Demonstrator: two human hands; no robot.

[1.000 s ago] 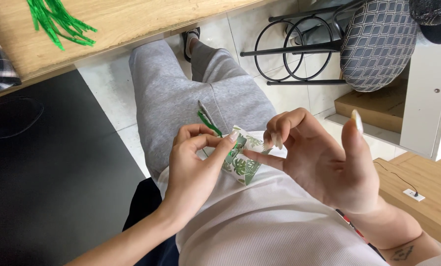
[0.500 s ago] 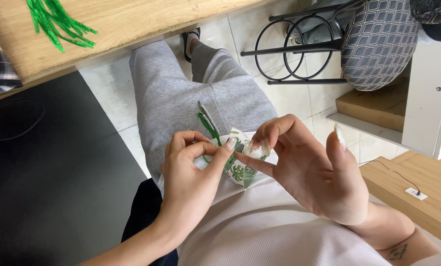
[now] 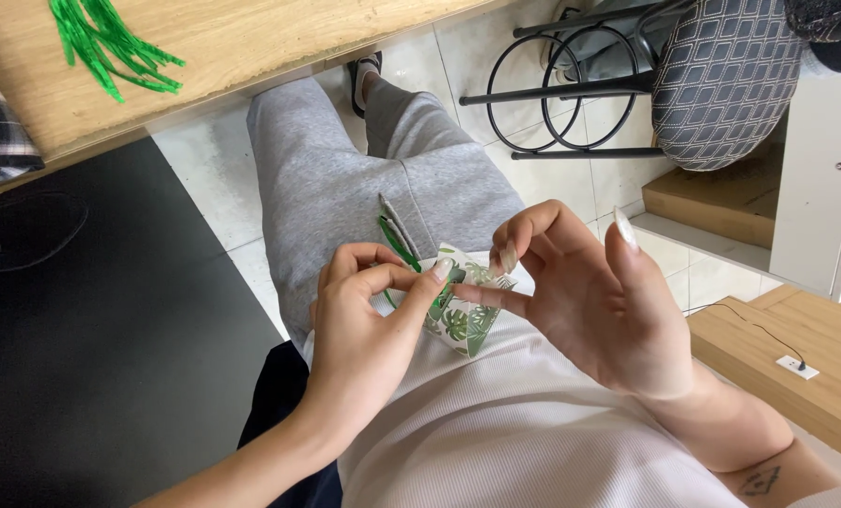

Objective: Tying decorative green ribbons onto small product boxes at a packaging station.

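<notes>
**Closing the top of a small leaf-print pouch**

The person sits with a small pouch [image 3: 458,320], white with green leaves, resting on the lap against the hem of a white ribbed shirt [image 3: 514,423]. The left hand [image 3: 364,329] is clenched around the pouch's upper edge, thumb pressed to the gathered top. The right hand [image 3: 589,301] is only partly closed: its index finger lies along the pouch's right edge and the middle finger curls down onto the top, while the thumb stands clear, gripping nothing. A green twist tie [image 3: 397,240] sticks up from behind the left hand's fingers, lying over the grey trousers [image 3: 345,179]; whether it already runs round the neck of the pouch I cannot tell

My reading is that the step in hand is gathering and pinching the mouth of the pouch so it can be tied. The next move would call for keeping the left-hand pinch tight while the right hand takes the tie's free end and wraps it

A bundle of spare green ties [image 3: 105,42] lies on the wooden table [image 3: 251,38], well apart from the hands
</notes>
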